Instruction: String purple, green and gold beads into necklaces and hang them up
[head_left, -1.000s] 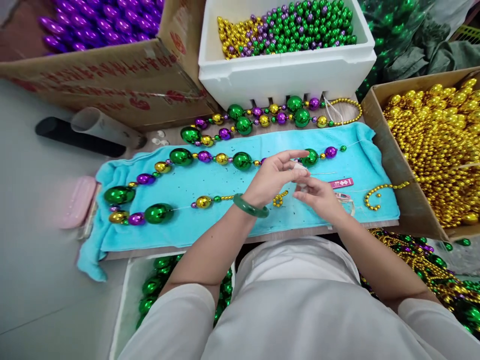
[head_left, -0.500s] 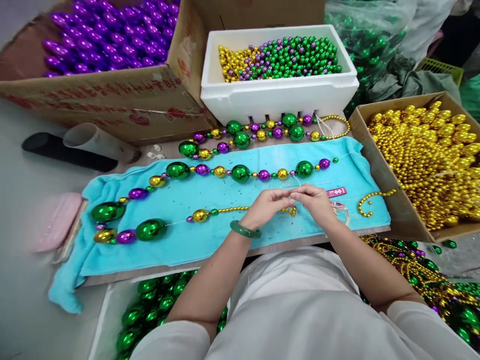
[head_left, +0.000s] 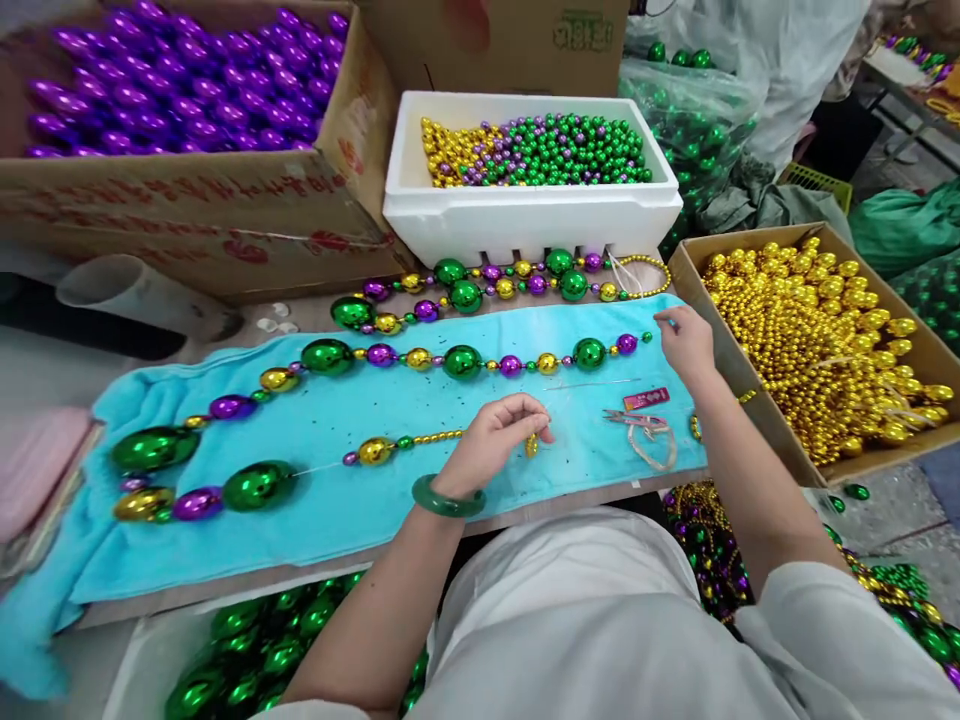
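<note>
A strand of large green, purple and gold beads (head_left: 463, 362) curves in a U over the turquoise towel (head_left: 420, 490). My right hand (head_left: 686, 345) pinches at the strand's upper right end, just past the last small green bead (head_left: 647, 337), where its thread runs. My left hand (head_left: 502, 440), with a green bangle (head_left: 448, 497) on the wrist, is closed with fingertips together; what they hold is too small to see. Below it passes a chain of small gold beads (head_left: 439, 436). A thin needle-like line (head_left: 592, 384) lies between the hands. Pink-handled snips (head_left: 636, 418) rest near a pink tag (head_left: 646, 398).
Behind the towel lies another bead strand (head_left: 466, 296). A white foam box (head_left: 532, 215) of small beads stands behind it. A carton (head_left: 187, 215) of purple beads is at left, a carton (head_left: 772, 415) of gold beads at right. A clear cup (head_left: 105, 285) lies at left.
My hands were together over the towel and have come apart. The right hand has moved away to the strand's upper right end; the left stays near the gold chain. The view has shifted.
</note>
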